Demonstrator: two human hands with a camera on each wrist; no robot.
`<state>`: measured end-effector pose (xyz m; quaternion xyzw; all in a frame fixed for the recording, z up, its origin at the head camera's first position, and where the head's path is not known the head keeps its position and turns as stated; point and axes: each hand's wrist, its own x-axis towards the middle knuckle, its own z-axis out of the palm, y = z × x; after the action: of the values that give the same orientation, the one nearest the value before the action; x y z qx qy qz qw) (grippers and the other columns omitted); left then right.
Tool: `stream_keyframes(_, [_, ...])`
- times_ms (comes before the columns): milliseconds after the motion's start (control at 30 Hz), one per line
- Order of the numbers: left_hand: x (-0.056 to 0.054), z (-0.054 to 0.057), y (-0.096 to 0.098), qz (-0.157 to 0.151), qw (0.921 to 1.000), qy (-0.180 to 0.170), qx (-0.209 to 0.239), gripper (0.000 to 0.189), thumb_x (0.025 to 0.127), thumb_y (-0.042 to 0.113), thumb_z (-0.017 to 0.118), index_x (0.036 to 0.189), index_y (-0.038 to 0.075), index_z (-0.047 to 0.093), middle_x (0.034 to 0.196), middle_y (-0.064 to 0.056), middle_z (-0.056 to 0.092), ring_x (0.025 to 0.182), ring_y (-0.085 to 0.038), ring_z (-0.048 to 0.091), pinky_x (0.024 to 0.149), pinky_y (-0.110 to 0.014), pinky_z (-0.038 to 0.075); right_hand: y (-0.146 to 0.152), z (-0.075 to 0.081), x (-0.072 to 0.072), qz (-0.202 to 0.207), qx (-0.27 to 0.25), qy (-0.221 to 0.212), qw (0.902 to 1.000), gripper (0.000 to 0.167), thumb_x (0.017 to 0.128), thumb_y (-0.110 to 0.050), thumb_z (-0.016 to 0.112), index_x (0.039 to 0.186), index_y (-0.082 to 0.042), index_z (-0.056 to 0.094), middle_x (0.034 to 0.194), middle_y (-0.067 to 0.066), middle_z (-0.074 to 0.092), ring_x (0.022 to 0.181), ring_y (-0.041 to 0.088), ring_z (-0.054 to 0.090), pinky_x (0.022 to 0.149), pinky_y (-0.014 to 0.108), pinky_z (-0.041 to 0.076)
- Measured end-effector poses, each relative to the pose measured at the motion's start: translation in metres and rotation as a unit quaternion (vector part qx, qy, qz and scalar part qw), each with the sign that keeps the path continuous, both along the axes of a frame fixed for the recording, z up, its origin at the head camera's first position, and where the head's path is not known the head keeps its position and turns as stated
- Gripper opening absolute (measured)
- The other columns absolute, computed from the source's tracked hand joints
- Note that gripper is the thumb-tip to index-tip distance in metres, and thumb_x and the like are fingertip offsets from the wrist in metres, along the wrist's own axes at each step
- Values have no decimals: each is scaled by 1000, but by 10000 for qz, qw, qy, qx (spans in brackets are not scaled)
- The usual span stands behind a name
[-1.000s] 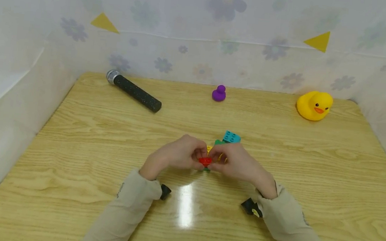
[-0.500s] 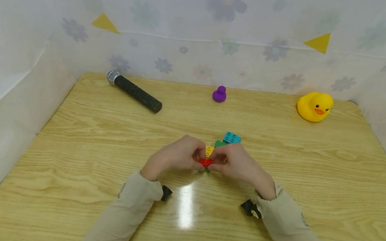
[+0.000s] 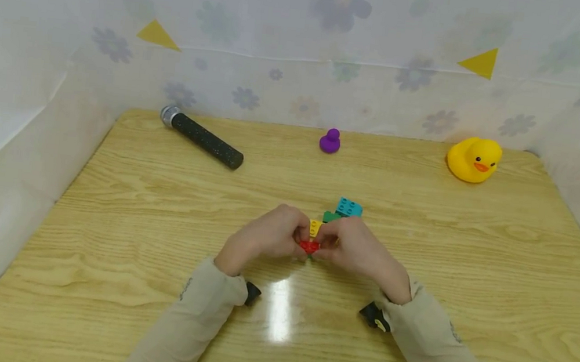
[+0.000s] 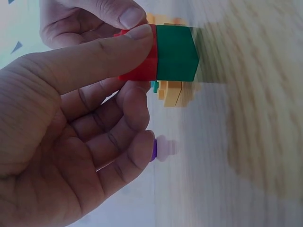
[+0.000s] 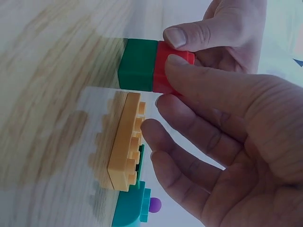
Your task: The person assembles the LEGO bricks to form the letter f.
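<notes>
In the middle of the table, both hands pinch a red building brick (image 3: 309, 247) between thumbs and fingers, the left hand (image 3: 266, 236) from the left and the right hand (image 3: 364, 248) from the right. The red brick sits flush on a green brick (image 4: 175, 53), which stands on the tabletop. The left hand's other fingers are bent loosely below its thumb in the left wrist view. Just behind the pair lies a yellow studded brick (image 5: 125, 144), partly hidden by the hands in the head view.
Behind the yellow brick are another green piece (image 3: 331, 216) and a turquoise brick (image 3: 349, 207). Along the back stand a black microphone (image 3: 205, 139), a small purple duck (image 3: 330, 142) and a large yellow duck (image 3: 474, 160). A flowered cloth (image 3: 258, 79) hangs behind the table.
Both hands have shifted very slightly towards the near side with the red brick. Less of the green brick under it shows, and more of the yellow brick is visible between the hands.
</notes>
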<state>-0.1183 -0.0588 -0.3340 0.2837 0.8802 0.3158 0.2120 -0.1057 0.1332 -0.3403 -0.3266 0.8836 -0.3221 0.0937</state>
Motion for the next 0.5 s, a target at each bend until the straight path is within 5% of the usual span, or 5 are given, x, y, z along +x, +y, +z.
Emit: stream_keyframes(500, [-4,-3,-7,-123,9999,-56,-63,15,83,13,76,88,15,63,82,6,63,75,-10,57,69,-26,48,0,-2,0,-88,122,95,9998,13,76,-14,82,79,-9,70,72,-6,63,65,5,54,60,23,48])
